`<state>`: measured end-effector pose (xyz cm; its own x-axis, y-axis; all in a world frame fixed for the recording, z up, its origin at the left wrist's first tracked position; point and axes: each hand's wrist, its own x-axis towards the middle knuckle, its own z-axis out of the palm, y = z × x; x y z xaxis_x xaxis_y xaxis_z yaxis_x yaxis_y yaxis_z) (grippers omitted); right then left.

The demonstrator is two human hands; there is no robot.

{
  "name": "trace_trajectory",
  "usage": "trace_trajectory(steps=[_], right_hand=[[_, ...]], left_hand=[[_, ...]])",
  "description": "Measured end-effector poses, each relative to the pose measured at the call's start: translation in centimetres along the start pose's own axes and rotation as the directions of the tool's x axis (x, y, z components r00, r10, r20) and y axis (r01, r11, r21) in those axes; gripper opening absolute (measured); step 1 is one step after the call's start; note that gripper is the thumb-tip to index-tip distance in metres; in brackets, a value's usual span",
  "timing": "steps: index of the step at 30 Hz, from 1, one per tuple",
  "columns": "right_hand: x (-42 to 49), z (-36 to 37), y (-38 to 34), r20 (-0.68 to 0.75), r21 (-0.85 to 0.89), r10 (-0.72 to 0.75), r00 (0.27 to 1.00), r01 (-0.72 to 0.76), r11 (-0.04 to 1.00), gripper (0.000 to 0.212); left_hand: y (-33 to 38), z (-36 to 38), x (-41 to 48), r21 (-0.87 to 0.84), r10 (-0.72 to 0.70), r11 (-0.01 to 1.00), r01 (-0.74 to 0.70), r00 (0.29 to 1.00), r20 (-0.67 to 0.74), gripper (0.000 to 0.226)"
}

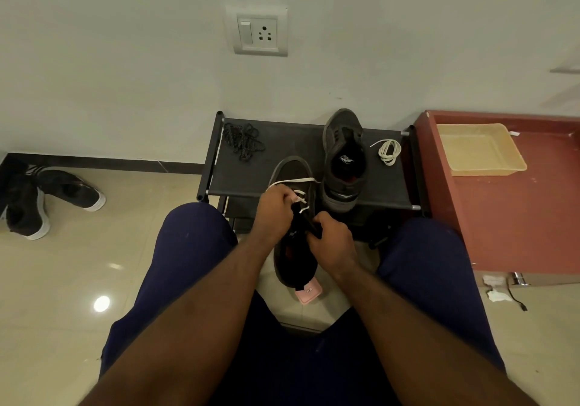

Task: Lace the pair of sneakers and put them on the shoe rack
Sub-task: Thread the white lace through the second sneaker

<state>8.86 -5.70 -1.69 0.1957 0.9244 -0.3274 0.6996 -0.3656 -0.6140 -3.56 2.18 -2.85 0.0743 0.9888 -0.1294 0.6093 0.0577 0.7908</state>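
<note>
Sneaker (295,248) in hand sits between the person's knees, toe resting on the near edge of the shoe rack (251,170), with a white lace (292,182) already through the far eyelets. It looks like a light, soft fabric upper that folds easily, so it needs holding by the firmer collar or sole side. The lace is floppy and thin, best taken right at the stiff tip for threading. Left hand (276,208) has its grip pressed together, pinching the lace near the eyelets; right hand (332,236) is closed around the tongue and collar area to steady things.

Second sneaker (343,157) stands on the rack top, unlaced, with the other white lace (390,152) coiled just right of it. A black lace bundle (243,140) lies at the far left of the rack.

There's a white logo on the second sneaker's insole, but it's too small to read. Same for the pink item (309,291) on the floor under the heel.
</note>
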Motion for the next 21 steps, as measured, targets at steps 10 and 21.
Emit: trace_trajectory(steps=[10, 21], right_hand=[[0.3, 0.1, 0.4, -0.016, 0.063, 0.038, 0.999, -0.037, 0.997, 0.014], [0.5, -0.3, -0.2, -0.170, 0.104, 0.027, 0.985, -0.009, 0.995, 0.008]], left_hand=[[-0.8, -5.0, 1.4, -0.166, -0.283, 0.957, 0.240, 0.902, -0.328, 0.034], [0.2, -2.3, -1.8, 0.419, -0.197, 0.901, 0.115, 0.968, 0.157, 0.050]])
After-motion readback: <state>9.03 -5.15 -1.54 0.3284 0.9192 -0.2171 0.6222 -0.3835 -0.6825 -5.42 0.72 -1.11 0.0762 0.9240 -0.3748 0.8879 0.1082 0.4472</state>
